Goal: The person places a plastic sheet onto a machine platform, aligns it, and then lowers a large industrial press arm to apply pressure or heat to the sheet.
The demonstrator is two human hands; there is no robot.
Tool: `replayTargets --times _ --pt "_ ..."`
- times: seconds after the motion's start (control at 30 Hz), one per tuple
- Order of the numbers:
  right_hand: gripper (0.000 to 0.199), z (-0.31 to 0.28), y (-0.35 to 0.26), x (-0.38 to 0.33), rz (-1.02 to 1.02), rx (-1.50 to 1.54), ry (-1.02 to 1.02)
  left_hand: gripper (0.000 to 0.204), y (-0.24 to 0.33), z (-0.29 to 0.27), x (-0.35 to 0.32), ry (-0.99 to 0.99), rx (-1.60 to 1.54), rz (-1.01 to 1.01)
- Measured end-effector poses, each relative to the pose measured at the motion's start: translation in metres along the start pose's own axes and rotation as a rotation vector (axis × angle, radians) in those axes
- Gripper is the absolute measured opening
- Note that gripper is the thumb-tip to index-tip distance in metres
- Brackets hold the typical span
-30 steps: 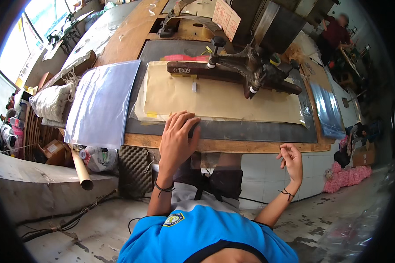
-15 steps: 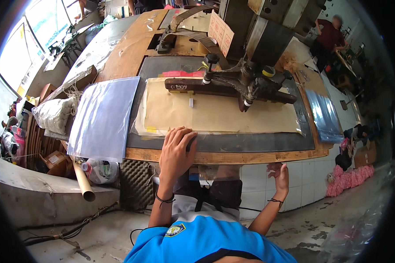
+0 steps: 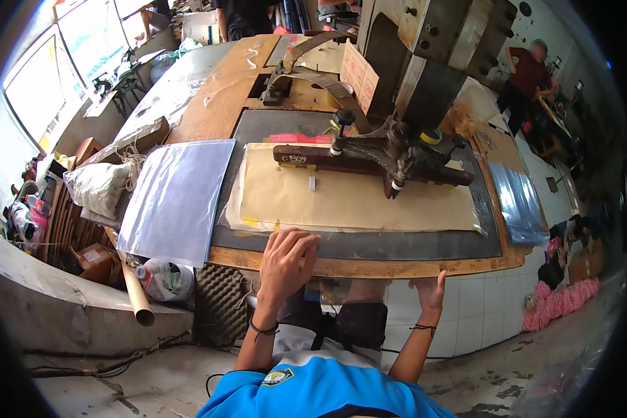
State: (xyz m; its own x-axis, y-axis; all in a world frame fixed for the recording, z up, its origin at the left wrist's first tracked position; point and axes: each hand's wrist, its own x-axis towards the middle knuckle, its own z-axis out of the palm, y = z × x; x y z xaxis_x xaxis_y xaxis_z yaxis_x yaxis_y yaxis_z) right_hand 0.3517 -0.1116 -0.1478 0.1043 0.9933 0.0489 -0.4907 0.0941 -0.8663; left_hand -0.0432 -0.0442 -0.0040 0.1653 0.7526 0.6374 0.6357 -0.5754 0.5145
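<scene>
Taking the middle of the tan sheet (image 3: 390,209) as the clock's centre, the left hand (image 3: 284,263) is between 7 and 8 o'clock, palm down, at the sheet's front edge. Its 4 fingers are loosely bent and lie close beside each other, the thumb standing apart; whether anything is under them I cannot tell. At 5 o'clock the right hand (image 3: 429,291) is at the wooden table edge (image 3: 369,269), thumb up; its other fingers are blurred and partly hidden, so I cannot tell whether they grip anything. The tan sheet lies on a dark mat (image 3: 411,245), and a long brown bar (image 3: 348,160) on a metal machine arm (image 3: 425,83) crosses its upper part, toward 1 o'clock. Just below the bar is a small white tab (image 3: 312,183). Clear plastic sheets (image 3: 177,198) lie at 9 o'clock, overhanging the table's front, and folded blue film (image 3: 515,205) is at 3 o'clock. A cardboard tube (image 3: 136,292) leans at 8 o'clock.
</scene>
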Motion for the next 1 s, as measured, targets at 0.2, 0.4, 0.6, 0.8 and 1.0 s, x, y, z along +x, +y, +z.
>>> replayTargets --times 0.2,0.4,0.6,0.8,1.0 --pt "0.067 -0.017 0.012 -0.002 -0.012 -0.037 0.026 0.013 0.008 -0.021 -0.051 0.174 -0.092 0.024" --pt "0.071 -0.018 0.010 -0.001 -0.024 -0.083 0.006 0.045 -0.022 -0.014 -0.112 0.342 -0.554 -0.480" --pt "0.068 -0.002 0.005 -0.004 -0.023 0.036 0.009 0.053 -0.018 -0.003 -0.105 0.155 -0.625 -0.954" --pt "0.070 0.017 0.011 0.000 -0.029 0.159 -0.017 0.056 -0.031 0.012 -0.109 0.062 -1.161 -1.079" --pt "0.074 0.007 0.016 0.003 -0.024 0.230 -0.098 0.059 -0.026 0.015 -0.099 0.085 -1.544 -1.008"
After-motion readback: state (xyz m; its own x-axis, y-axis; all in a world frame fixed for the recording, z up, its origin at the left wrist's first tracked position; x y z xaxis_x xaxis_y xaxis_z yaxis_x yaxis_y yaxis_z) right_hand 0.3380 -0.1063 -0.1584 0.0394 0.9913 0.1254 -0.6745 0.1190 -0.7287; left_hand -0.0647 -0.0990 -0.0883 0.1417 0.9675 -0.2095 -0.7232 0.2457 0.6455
